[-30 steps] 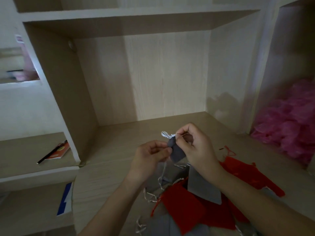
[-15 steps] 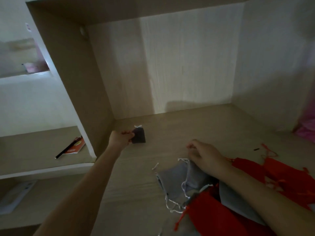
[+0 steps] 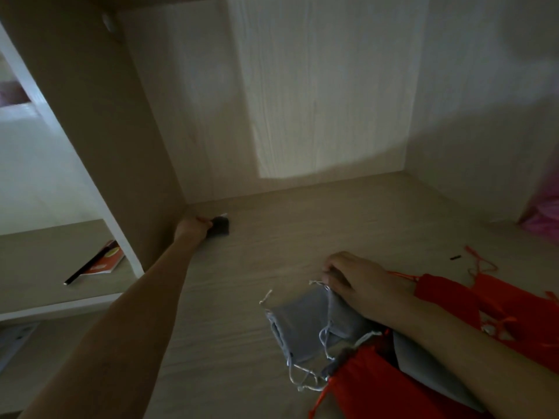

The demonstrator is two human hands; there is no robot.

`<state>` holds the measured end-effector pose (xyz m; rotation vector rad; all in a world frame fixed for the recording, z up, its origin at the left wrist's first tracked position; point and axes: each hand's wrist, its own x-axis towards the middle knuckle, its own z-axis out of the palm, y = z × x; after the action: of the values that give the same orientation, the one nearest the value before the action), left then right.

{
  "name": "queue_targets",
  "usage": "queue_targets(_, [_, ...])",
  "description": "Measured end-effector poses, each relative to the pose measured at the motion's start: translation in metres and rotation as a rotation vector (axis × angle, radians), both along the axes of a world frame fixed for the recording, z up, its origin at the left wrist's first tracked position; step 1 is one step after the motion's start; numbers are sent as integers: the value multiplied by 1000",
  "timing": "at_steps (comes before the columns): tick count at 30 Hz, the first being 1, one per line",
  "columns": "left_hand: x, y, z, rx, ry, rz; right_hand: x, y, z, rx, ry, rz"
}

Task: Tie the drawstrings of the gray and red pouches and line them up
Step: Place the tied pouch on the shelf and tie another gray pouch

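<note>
My left hand (image 3: 193,226) reaches to the back left corner of the shelf and holds a small dark gray pouch (image 3: 220,227) with a tied white drawstring, low on the shelf floor. My right hand (image 3: 351,278) rests on the near pile and pinches the white drawstring at the top of a light gray pouch (image 3: 302,325). Several red pouches (image 3: 453,300) and more gray ones lie under and around my right forearm, with loose strings trailing.
The wooden shelf floor (image 3: 272,252) is walled by a left side panel (image 3: 99,131) and a back panel. A pencil and an orange booklet (image 3: 99,261) lie on the lower left ledge. Pink plastic (image 3: 544,213) shows at the far right. A small dark bit (image 3: 454,257) lies near the red strings.
My left hand carried the tied dark gray pouch from the middle out to the back left corner. My right hand dropped to the pile and took a light gray pouch's string.
</note>
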<state>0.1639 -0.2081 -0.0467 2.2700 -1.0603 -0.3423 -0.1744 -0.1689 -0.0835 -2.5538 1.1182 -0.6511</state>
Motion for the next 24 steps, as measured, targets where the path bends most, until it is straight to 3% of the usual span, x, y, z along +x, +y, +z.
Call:
queue_targets(10, [-26, 29, 19, -94, -144, -19, -2, 4, 10, 102, -80, -31])
queue_targets(16, [-98, 65, 46, -174, -38, -301, -6, 5, 14, 157, -82, -40])
queue_targets(19, [-147, 98, 49, -59, 66, -550, -11, 4, 19, 246, -104, -16])
queue_targets(24, [-215, 142, 41, 167, -120, -725, -23, 1, 35, 542, -172, 85])
